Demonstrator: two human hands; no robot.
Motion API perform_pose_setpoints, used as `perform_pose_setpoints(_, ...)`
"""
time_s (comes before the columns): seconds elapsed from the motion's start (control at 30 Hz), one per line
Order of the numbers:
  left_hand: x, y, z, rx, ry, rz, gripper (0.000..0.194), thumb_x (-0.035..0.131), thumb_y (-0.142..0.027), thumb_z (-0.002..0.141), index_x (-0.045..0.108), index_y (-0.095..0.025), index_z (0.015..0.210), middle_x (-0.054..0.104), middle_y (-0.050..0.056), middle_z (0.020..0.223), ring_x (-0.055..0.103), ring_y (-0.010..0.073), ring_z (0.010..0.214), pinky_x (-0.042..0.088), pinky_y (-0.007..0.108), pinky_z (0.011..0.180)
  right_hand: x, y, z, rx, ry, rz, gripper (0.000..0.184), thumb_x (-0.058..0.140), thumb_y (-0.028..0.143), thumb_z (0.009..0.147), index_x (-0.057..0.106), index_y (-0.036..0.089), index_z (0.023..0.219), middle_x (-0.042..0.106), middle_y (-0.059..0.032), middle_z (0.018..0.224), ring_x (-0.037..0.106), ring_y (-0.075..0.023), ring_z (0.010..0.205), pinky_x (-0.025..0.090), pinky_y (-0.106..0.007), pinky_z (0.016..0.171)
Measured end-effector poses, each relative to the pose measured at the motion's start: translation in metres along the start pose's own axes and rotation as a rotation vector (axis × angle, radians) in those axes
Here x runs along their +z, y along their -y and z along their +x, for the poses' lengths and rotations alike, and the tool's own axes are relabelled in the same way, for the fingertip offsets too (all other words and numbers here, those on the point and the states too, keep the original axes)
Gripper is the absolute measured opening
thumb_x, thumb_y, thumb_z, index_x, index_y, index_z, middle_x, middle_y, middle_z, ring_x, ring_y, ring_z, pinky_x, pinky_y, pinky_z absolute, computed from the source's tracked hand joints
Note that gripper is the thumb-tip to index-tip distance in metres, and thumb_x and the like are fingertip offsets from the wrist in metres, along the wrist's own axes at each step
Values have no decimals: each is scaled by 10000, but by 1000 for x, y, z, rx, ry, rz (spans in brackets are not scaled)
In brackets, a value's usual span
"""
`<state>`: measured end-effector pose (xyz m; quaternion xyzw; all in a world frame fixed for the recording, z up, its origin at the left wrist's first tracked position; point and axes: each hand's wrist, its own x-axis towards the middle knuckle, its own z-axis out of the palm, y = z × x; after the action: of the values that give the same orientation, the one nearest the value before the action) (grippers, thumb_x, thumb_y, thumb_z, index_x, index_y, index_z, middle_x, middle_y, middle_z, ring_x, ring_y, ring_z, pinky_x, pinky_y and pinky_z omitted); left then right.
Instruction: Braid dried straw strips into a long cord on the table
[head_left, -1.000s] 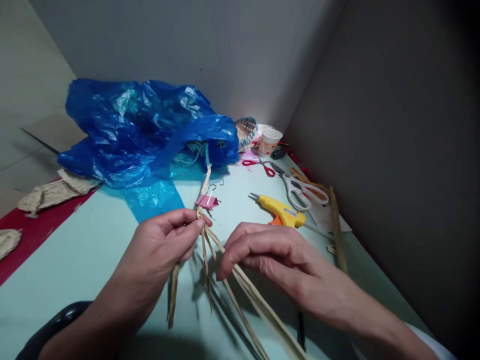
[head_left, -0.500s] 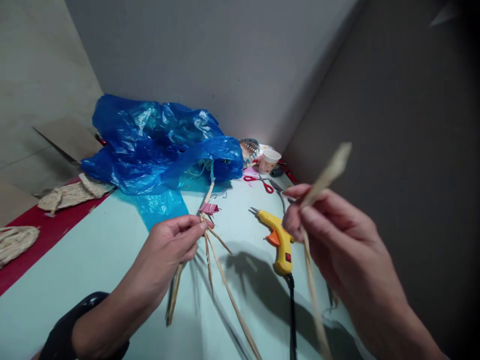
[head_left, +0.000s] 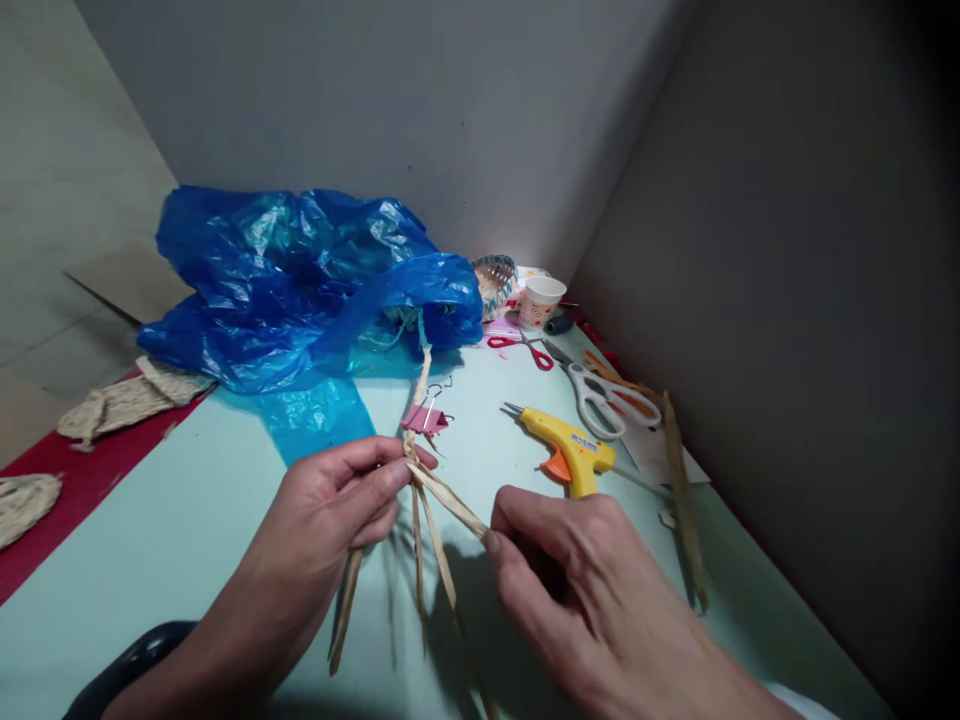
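Observation:
My left hand [head_left: 337, 510] pinches the top of a narrow braid [head_left: 409, 444] between thumb and forefinger, just below a pink binder clip [head_left: 426, 418]. Several dry straw strands fan downward from that pinch. One pale straw strand [head_left: 454, 505] runs from the braid to my right hand [head_left: 577, 580], closed on it with thumb and bent forefinger. Above the clip, a pale strip [head_left: 422, 375] leads up into a blue plastic bag [head_left: 300, 280]. The lower ends of the strands are partly hidden by my right hand and its shadow.
A yellow glue gun [head_left: 574, 450] lies just beyond my right hand. White-handled scissors [head_left: 607, 400], red-handled scissors [head_left: 525, 348], a paper cup [head_left: 541, 300] and a small basket [head_left: 495, 285] sit farther back. Braided pieces [head_left: 127, 400] lie at left; a loose brown strip [head_left: 682, 500] at right.
My right hand has come down and toward the left with its strand, which now stretches from the braid. The left hand keeps its pinch. The white-handled scissors have come into fuller view.

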<state>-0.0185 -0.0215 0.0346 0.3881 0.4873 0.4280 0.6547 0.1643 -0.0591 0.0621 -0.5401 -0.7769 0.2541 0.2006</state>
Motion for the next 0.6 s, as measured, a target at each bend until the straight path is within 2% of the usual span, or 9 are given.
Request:
perform_pose_setpoints(0.13, -1, 0, 1, 9, -22, -22, 139, 751, -284, 728, 707, -182, 811, 568, -18, 703, 378, 33, 539, 299, 127, 468, 0, -1, 1, -41, -62, -49, 292, 437, 228, 842, 279, 205, 597, 297, 40, 493, 272, -100, 432, 169, -280, 459)
perform_pose_setpoints(0.37, -3, 0, 2, 53, -16, 12, 148, 710, -316, 771, 701, -177, 822, 481, -36, 651, 258, 27, 492, 183, 156, 430, 3, -5, -4, -135, -198, -160, 208, 466, 145, 785, 347, 200, 624, 360, 51, 487, 319, -87, 428, 220, -261, 495)
perform_pose_setpoints(0.6, -1, 2, 4, 37, -36, 27, 164, 734, -311, 749, 693, -181, 842, 524, -23, 692, 304, 35, 519, 228, 157, 455, 8, -6, -4, -188, -218, -204, 177, 491, 135, 766, 387, 195, 635, 398, 55, 483, 365, -89, 423, 216, -262, 508)
